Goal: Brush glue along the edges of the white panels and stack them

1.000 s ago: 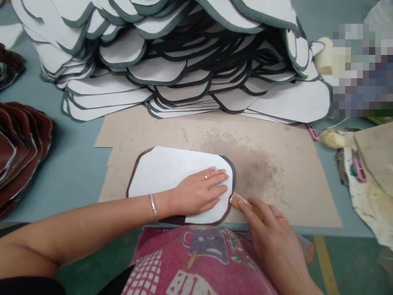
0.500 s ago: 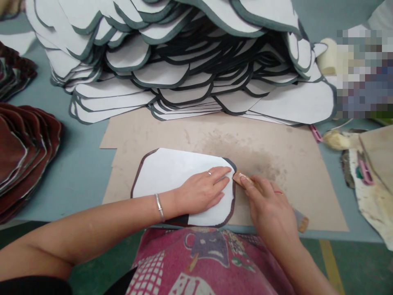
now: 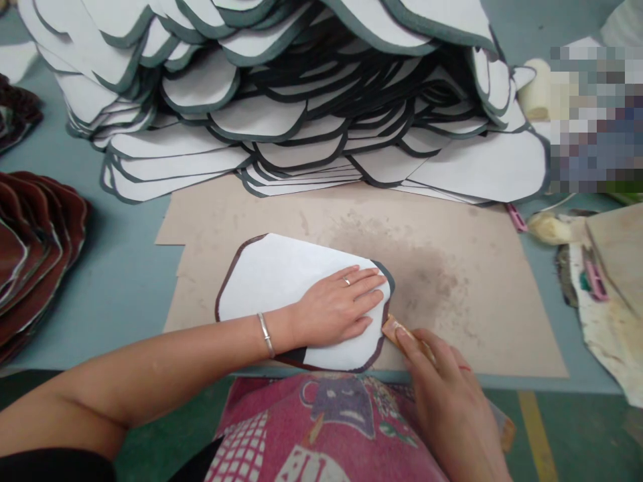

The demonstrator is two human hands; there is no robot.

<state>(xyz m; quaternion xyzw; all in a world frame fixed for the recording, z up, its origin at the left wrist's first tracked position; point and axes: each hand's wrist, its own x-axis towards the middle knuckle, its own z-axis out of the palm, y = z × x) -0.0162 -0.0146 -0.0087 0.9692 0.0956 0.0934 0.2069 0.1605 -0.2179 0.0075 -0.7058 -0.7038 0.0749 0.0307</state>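
head view: left hand (image 3: 339, 308) flat on white piece (image 3: 281, 281)

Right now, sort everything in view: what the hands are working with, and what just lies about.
In hand: left hand flat on the white piece; right hand holding the wooden tool at its edge; cardboard sheet underneath.
Lying about: white stack; brown pieces; pink clip; rag.
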